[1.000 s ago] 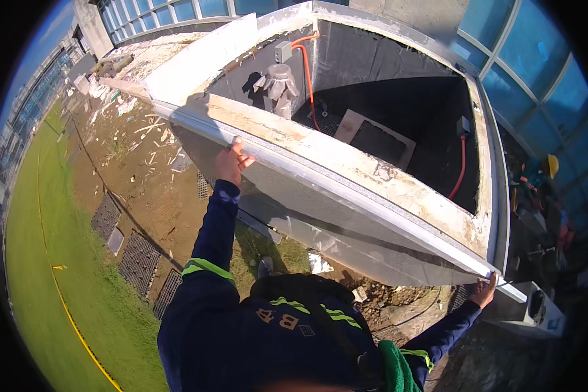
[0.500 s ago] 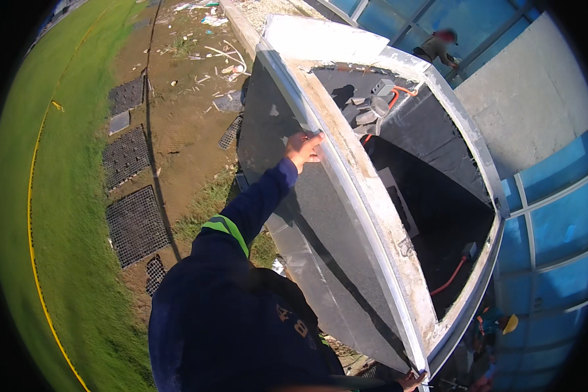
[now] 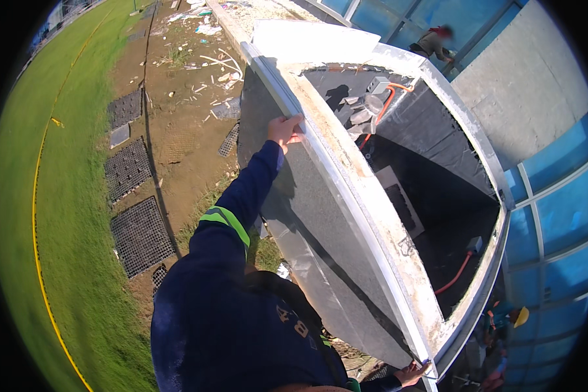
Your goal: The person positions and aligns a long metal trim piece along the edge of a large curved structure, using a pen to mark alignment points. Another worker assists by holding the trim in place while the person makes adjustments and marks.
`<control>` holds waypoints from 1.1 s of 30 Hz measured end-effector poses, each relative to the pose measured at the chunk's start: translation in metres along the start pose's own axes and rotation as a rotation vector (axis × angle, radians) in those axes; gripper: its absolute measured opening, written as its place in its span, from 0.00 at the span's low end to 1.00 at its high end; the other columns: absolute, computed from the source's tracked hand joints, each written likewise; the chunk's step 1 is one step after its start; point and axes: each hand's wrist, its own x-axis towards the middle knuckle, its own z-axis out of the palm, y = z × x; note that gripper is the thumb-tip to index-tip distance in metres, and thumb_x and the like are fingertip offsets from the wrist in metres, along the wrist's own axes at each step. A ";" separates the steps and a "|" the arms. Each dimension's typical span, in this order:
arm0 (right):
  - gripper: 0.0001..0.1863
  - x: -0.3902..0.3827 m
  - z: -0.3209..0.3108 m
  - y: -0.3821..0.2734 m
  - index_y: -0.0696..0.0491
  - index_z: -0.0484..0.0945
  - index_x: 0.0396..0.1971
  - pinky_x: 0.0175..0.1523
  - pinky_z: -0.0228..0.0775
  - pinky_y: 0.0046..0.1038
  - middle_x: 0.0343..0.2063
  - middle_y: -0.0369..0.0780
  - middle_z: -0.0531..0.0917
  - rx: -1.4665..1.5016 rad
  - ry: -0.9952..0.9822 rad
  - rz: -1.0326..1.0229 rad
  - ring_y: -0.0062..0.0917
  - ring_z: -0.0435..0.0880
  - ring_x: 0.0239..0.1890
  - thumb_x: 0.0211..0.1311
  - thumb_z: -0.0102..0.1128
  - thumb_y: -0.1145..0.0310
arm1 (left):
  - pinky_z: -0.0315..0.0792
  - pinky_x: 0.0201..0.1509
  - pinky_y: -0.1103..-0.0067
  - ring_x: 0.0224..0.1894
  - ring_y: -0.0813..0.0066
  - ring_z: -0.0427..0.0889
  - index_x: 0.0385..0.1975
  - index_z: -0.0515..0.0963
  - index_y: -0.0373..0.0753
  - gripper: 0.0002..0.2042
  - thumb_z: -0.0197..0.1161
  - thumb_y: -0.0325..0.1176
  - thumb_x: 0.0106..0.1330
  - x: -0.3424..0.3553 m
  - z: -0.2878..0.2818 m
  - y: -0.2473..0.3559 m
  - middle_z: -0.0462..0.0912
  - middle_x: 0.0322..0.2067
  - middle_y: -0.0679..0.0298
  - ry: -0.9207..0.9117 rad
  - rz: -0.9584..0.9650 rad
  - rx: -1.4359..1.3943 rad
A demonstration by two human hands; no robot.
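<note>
A long pale metal trim strip (image 3: 346, 186) runs along the top edge of a planter-like box with a rough white rim (image 3: 389, 219) and a grey outer panel (image 3: 320, 215). My left hand (image 3: 285, 130) is closed over the strip's upper part, fingers hooked on its top edge, thumb side against the panel. At the near corner, low in the picture, my right hand (image 3: 411, 375) pinches the strip's lower end. Its fingers are partly visible, and something thin and dark lies by them that I cannot make out.
Inside the black-lined box are orange conduits (image 3: 387, 108), grey junction boxes (image 3: 377, 85) and crumpled grey scraps (image 3: 366, 114). A white board (image 3: 313, 39) lies across the far end. Black plastic grids (image 3: 142, 236) lie on soil to the left. Two other people work by blue panels on the right.
The view has shifted slightly. My left hand appears a little farther left and higher along the strip, still gripping it. My right hand shows more fully at the lower corner.
</note>
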 end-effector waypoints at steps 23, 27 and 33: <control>0.18 -0.018 0.007 0.003 0.52 0.88 0.52 0.61 0.75 0.49 0.50 0.51 0.82 0.092 -0.046 -0.022 0.48 0.79 0.54 0.66 0.66 0.61 | 0.77 0.18 0.74 0.17 0.76 0.80 0.81 0.46 0.37 0.46 0.70 0.28 0.69 0.018 0.000 0.006 0.83 0.25 0.62 -0.049 0.147 0.039; 0.18 -0.003 0.007 0.013 0.52 0.88 0.51 0.58 0.77 0.49 0.46 0.50 0.84 0.138 -0.010 -0.121 0.45 0.81 0.47 0.66 0.66 0.61 | 0.77 0.18 0.74 0.19 0.76 0.81 0.81 0.46 0.38 0.45 0.69 0.28 0.69 0.015 -0.001 0.009 0.84 0.29 0.62 -0.051 0.138 0.069; 0.32 -0.002 0.007 0.002 0.50 0.80 0.66 0.60 0.63 0.32 0.61 0.36 0.82 0.011 -0.046 -0.064 0.30 0.79 0.54 0.70 0.62 0.45 | 0.82 0.24 0.70 0.28 0.73 0.85 0.81 0.47 0.37 0.47 0.72 0.31 0.67 0.020 -0.001 0.008 0.84 0.40 0.58 -0.020 0.133 0.107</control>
